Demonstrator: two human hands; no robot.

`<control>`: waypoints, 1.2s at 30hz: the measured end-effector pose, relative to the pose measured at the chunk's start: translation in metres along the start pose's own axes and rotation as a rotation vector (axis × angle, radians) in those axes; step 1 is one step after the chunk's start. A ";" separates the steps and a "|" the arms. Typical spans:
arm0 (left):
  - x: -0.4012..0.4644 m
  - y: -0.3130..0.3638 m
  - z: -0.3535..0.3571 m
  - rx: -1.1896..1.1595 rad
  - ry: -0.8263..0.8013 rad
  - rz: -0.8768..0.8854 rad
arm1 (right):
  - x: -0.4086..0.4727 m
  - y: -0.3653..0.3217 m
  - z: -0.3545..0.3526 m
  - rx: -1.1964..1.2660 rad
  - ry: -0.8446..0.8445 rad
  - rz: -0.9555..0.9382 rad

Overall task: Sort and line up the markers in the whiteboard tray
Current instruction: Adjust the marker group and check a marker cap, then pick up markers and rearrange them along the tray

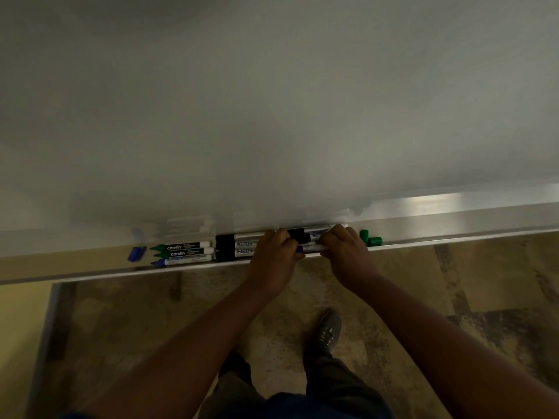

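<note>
Fingers (284, 237) of both hands curl round a blue marker (308, 247) at the whiteboard tray's (453, 237) near edge; tray rightward lies bare.

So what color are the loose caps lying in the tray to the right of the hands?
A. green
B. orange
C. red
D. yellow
A: the two loose caps in the tray, just right of the right hand, are plainly green.
</note>
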State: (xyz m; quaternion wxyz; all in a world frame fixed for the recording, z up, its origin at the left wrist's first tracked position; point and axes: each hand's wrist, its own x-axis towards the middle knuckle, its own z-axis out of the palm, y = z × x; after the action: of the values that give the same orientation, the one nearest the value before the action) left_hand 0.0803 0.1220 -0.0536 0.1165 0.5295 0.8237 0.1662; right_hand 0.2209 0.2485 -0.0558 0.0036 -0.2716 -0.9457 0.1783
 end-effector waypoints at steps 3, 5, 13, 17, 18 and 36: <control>-0.002 -0.001 0.002 -0.002 0.009 0.007 | -0.002 -0.001 -0.002 -0.037 0.013 -0.017; -0.005 -0.001 0.001 -0.006 0.035 0.019 | -0.006 -0.004 -0.004 -0.099 0.049 -0.054; -0.027 -0.013 -0.022 -0.080 0.126 0.040 | -0.004 -0.034 -0.004 -0.202 0.106 -0.175; -0.047 -0.041 -0.040 -0.174 0.216 0.001 | 0.000 -0.058 -0.001 -0.142 0.082 -0.164; -0.053 -0.054 -0.046 -0.197 0.259 -0.054 | 0.003 -0.066 -0.001 -0.128 0.069 -0.171; -0.108 -0.225 -0.095 -0.174 0.372 -0.717 | 0.035 -0.163 0.014 -0.015 0.067 -0.334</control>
State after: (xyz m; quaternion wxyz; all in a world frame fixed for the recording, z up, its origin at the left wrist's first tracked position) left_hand -0.0976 -0.0767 -0.0542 0.0605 0.1581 0.9459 0.2767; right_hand 0.1060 0.1334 -0.0169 0.0627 -0.1164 -0.9784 0.1591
